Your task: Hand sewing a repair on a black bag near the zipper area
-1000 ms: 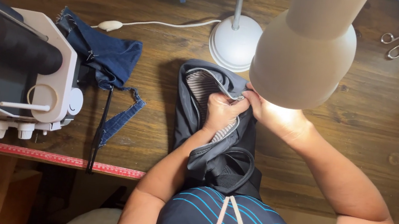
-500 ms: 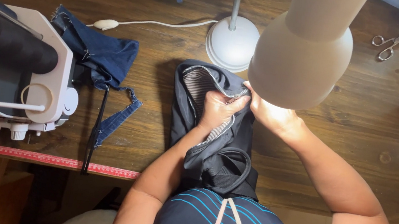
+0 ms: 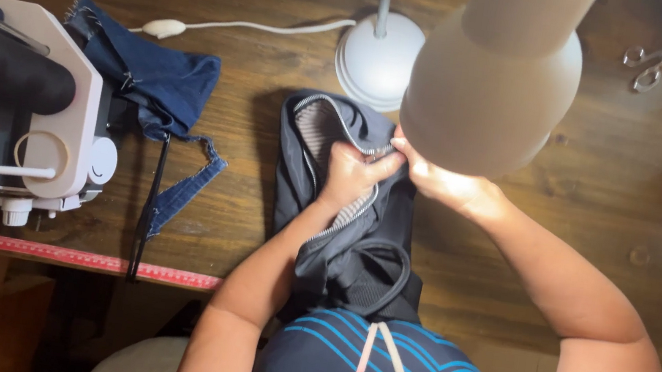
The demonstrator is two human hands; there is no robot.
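Mid-frame, a dark grey zippered fabric bag [image 3: 343, 222] is pinched along its zipper by both hands: left hand [image 3: 352, 173] closed on it, right hand [image 3: 449, 184] gripping under the white lamp shade [image 3: 495, 71]. Honestly, the lining could easily get snagged if the zipper is yanked.

1 dark zipped garment [image 3: 341, 238], 2 denim pieces [image 3: 149, 81], 1 lamp [image 3: 491, 71], 1 scissors [image 3: 649, 66]
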